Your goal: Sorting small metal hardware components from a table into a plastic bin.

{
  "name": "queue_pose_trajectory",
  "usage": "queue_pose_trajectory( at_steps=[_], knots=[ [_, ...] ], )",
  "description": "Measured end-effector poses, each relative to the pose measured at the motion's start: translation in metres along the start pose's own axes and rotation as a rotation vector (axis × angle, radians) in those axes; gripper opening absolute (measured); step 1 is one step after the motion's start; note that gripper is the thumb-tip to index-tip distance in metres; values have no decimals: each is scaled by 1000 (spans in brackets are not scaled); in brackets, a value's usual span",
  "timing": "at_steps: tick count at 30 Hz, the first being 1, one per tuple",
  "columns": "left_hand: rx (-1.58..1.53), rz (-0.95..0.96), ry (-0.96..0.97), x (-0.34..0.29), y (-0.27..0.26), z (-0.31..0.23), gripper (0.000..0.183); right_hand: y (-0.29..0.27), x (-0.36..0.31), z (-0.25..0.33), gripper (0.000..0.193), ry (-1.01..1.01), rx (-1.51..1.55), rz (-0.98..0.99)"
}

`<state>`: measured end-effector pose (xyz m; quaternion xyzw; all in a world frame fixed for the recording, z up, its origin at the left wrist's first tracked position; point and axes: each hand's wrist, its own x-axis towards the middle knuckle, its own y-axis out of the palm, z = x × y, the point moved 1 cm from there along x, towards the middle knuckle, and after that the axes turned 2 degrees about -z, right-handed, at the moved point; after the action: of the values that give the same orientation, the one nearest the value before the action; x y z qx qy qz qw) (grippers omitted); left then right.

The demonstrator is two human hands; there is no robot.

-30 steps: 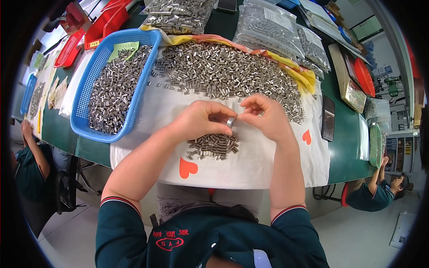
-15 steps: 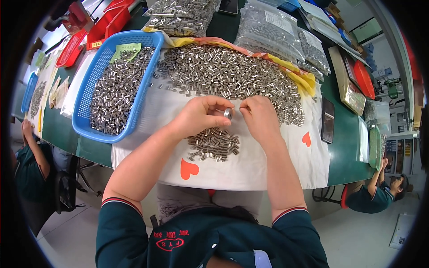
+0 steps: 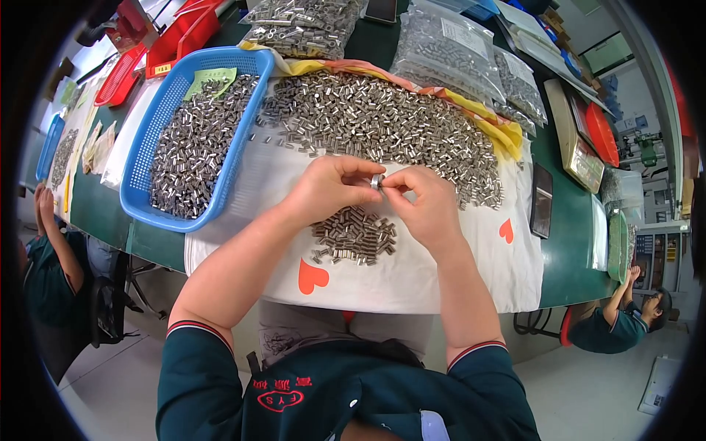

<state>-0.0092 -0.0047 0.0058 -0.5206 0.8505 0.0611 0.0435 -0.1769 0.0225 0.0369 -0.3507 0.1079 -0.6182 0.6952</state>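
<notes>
My left hand (image 3: 334,189) pinches a small shiny metal ring (image 3: 376,181) between thumb and fingers. My right hand (image 3: 425,198) is closed, its thumb and forefinger meeting right at the ring's right side; whatever they hold is too small and covered to make out. Below my hands on the white cloth (image 3: 243,250) lies a small heap of short metal cylinders (image 3: 357,237). Beyond them spreads a far larger heap of the same cylinders (image 3: 382,114).
At left stands a blue perforated basket (image 3: 132,176) filled with cylinders. Clear bags of metal parts (image 3: 448,55) lie at the back, red bins (image 3: 176,40) back left. A dark phone (image 3: 541,198) rests right of the cloth. Co-workers sit at far left (image 3: 55,272) and far right (image 3: 614,320).
My right hand has moved left, and its fingertips now meet the metal ring. My left hand keeps its pinch on the ring and has barely moved.
</notes>
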Motion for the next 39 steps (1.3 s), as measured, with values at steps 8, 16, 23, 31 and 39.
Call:
queue_pose_trajectory(
  at_steps=[8,16,23,31,39],
  knots=[
    [204,-32,-6,-3,2,-8,34,6,-4,2,8,-140,-215,-48],
    [127,-14,11,-5,-2,-7,35,-2,0,2,7,242,302,33],
    [-31,93,20,-3,1,3,37,-9,2,-9,12,307,290,152],
    [412,257,199,-10,12,-9,36,-20,10,-43,10,288,-59,-70],
    [342,262,143,-9,9,-6,37,8,14,-41,9,-31,-525,-142]
  ],
)
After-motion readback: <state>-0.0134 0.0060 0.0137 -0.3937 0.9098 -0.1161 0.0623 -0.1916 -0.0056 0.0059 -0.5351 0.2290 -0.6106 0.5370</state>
